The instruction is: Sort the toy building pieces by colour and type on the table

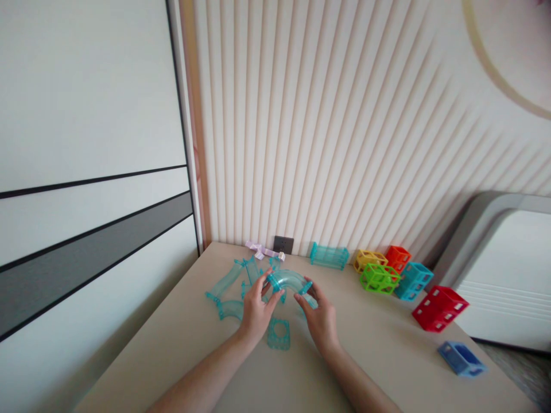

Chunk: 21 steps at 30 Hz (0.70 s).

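Note:
My left hand and my right hand together hold a clear teal curved tube piece just above the beige table. Each hand pinches one end of the curve. Below it, between my wrists, a flat teal square piece with a round hole lies on the table. More teal tube sections lie to the left of my left hand, touching one another.
A straight teal tube lies by the ribbed wall. Yellow, green, orange, teal, red and blue open-frame blocks stand at the right. A lilac piece and a dark wall socket are at the back.

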### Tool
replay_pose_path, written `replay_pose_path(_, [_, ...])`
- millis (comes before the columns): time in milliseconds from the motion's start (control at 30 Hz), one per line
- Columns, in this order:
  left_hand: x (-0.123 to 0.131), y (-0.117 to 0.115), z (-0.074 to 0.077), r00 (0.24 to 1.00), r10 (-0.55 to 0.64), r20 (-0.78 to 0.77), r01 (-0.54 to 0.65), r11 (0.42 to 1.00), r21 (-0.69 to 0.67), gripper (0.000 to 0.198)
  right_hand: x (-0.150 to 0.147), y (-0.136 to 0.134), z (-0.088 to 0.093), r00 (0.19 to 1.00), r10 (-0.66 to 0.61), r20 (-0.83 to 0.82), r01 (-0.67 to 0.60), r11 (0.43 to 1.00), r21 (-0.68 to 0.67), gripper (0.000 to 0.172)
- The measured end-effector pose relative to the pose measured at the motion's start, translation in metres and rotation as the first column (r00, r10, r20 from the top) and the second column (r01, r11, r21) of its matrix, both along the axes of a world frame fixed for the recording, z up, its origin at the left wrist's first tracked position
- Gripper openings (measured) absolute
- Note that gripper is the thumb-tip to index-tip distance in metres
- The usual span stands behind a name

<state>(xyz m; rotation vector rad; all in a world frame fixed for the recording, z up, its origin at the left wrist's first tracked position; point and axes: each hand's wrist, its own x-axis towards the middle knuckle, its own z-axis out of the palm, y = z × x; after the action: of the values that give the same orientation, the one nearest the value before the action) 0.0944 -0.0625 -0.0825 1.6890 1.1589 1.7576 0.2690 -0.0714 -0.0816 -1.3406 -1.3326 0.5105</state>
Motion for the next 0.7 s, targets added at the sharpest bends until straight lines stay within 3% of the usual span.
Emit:
replay_pose_path(233, [0.001,-0.002,0.001,0.999,-0.03,0.015,0.031,0.999,-0.02,0.045,0.004,-0.005,0.01,0.994,-0.026,0.11,0.02,0.998,0.055,0.055])
replay_pose_path(433, [0.001,-0.001,0.0,0.997,0.012,-0.074,-0.008,0.999,0.043,0.05,0.013,-0.003,0.016,0.987,-0.023,0.159,0.005,0.994,0.111,0.054])
replay_pose_path(533, [0.0,-0.002,0.0,0.993,0.023,-0.116,-0.011,0.995,0.102,0.053,0.027,0.004,0.018,0.982,-0.102,0.157,0.085,0.99,0.111,0.056])
replay_pose_path(700, [-0.004,-0.004,0.008,0.98,0.077,-0.182,-0.046,0.985,0.168,0.04,0.062,0.02,0.014,0.966,-0.229,0.124,0.22,0.972,0.081,0.063])
